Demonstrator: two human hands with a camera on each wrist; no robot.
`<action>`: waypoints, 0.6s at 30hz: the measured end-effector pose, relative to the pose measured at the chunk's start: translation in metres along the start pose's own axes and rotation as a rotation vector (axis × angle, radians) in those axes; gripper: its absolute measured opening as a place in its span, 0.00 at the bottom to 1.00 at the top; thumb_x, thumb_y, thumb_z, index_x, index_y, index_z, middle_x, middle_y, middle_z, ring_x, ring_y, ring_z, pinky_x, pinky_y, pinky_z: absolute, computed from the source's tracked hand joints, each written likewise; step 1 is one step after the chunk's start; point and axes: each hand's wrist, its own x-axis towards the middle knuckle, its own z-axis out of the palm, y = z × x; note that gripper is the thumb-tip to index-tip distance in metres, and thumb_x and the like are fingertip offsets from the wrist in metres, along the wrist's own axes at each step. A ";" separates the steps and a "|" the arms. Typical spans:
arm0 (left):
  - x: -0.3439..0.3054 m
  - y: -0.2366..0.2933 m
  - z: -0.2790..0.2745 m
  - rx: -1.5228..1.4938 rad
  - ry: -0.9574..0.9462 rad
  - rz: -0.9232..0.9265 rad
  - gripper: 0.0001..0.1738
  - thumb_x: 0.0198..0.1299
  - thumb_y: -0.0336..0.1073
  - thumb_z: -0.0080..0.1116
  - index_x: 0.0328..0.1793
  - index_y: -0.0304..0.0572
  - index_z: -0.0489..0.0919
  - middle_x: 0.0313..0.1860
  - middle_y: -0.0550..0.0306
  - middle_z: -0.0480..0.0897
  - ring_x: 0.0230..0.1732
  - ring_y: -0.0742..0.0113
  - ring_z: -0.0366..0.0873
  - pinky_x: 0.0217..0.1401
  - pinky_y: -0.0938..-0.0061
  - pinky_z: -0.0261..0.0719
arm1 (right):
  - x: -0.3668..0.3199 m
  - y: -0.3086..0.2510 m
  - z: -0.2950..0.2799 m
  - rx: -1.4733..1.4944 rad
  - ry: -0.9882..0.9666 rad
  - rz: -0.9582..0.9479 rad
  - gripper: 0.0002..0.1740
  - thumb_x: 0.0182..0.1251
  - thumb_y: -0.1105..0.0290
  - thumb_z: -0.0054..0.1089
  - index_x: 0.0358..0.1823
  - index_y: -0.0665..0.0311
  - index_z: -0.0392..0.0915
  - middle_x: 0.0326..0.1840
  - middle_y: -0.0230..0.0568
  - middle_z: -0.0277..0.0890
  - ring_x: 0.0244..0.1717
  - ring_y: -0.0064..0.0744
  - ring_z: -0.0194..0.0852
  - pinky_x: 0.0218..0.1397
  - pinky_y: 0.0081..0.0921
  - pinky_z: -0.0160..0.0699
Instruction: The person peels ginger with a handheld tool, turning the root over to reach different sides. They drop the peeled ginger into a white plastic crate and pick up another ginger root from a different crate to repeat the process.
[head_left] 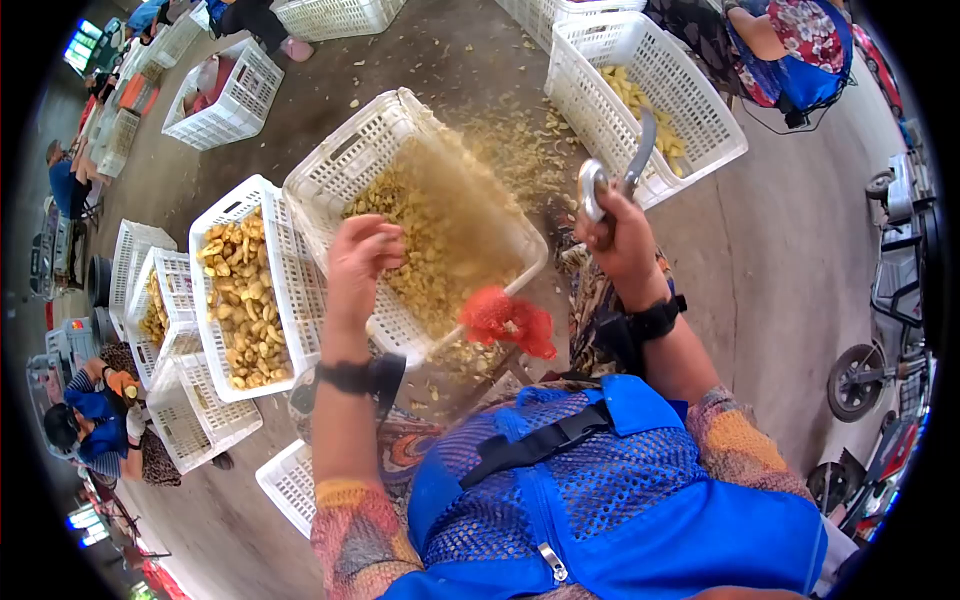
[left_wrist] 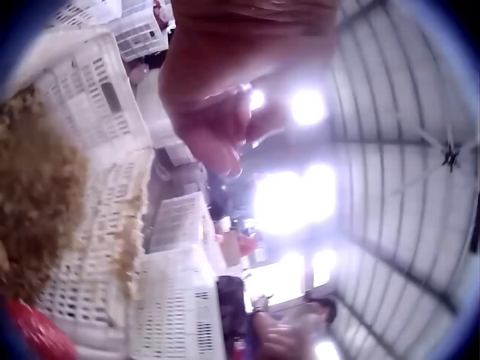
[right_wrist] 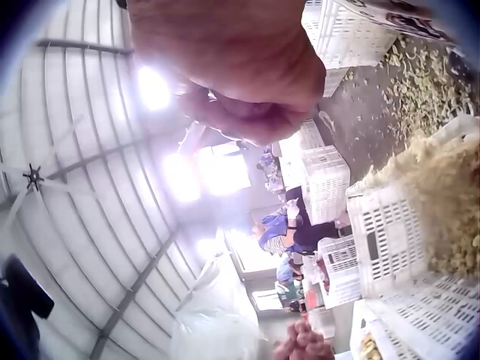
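Note:
My right hand [head_left: 625,250] grips a metal tool [head_left: 592,190] with a shiny rounded end and a curved grey strip rising beside it. In the right wrist view, the back of this hand hides most of the tool. My left hand [head_left: 360,262] is over the left side of a white crate [head_left: 345,150] of yellowish peelings [head_left: 420,250], fingers loosely curled, nothing visible in them. The left wrist view shows its bent fingers [left_wrist: 214,146] from below. A red mesh bundle [head_left: 510,322] overlaps the crate's near edge.
To the left stands a white crate of ginger-like roots [head_left: 245,320]. A crate with pale peeled pieces [head_left: 640,100] is at the upper right. Scraps [head_left: 510,130] litter the floor. Other people sit around, and parked motorbikes [head_left: 860,380] line the right.

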 end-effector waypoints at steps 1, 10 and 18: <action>0.020 -0.021 0.001 0.188 -0.062 -0.039 0.13 0.55 0.29 0.55 0.48 0.39 0.75 0.38 0.55 0.81 0.35 0.67 0.78 0.37 0.75 0.78 | -0.007 -0.001 0.002 -0.081 0.034 0.034 0.06 0.64 0.68 0.56 0.38 0.60 0.70 0.25 0.31 0.69 0.16 0.20 0.62 0.17 0.18 0.63; 0.090 -0.281 -0.038 1.386 -0.705 -0.099 0.18 0.50 0.31 0.50 0.49 0.44 0.77 0.45 0.40 0.79 0.49 0.41 0.76 0.46 0.55 0.75 | -0.012 -0.015 -0.010 -0.244 0.113 0.112 0.08 0.61 0.69 0.59 0.33 0.62 0.69 0.22 0.33 0.68 0.15 0.17 0.59 0.15 0.16 0.57; 0.096 -0.332 -0.035 1.428 -0.615 -0.023 0.17 0.60 0.34 0.42 0.54 0.42 0.74 0.44 0.32 0.76 0.43 0.37 0.76 0.42 0.52 0.75 | 0.007 -0.010 0.004 -0.408 0.229 0.117 0.12 0.55 0.70 0.61 0.33 0.62 0.66 0.20 0.34 0.68 0.11 0.17 0.57 0.12 0.15 0.58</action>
